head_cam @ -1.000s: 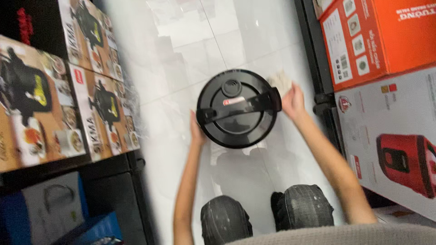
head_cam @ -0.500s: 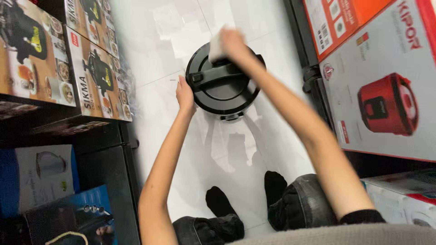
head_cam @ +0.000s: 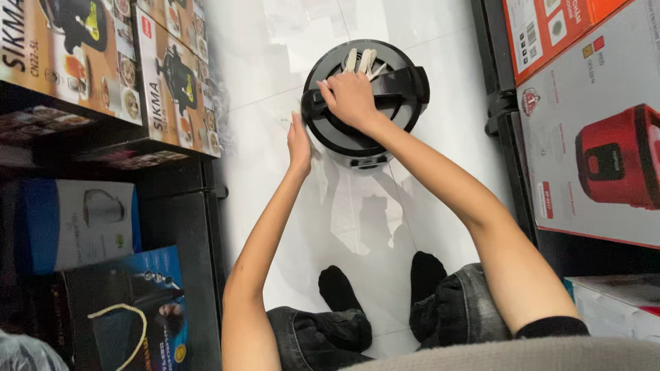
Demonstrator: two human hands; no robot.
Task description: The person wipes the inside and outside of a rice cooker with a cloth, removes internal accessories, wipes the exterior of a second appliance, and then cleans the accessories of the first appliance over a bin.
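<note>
My right hand point(head_cam: 352, 98) grips the cooker point(head_cam: 364, 96) lid's handle, fingers curled; left hand point(head_cam: 298, 143) braces its side, fingers together. Probably turning it; next needs firm twist.

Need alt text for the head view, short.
Seen from above, a person's right hand grips the handle across a black cooker lid on a white tiled floor, while the left hand rests against its side. Boxed appliances line both sides.

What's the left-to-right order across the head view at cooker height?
Stacked appliance boxes on the shelf → white tiled floor → left hand against the cooker's side → right hand on the lid handle of the black pressure cooker → grey box showing a red cooker.
</note>
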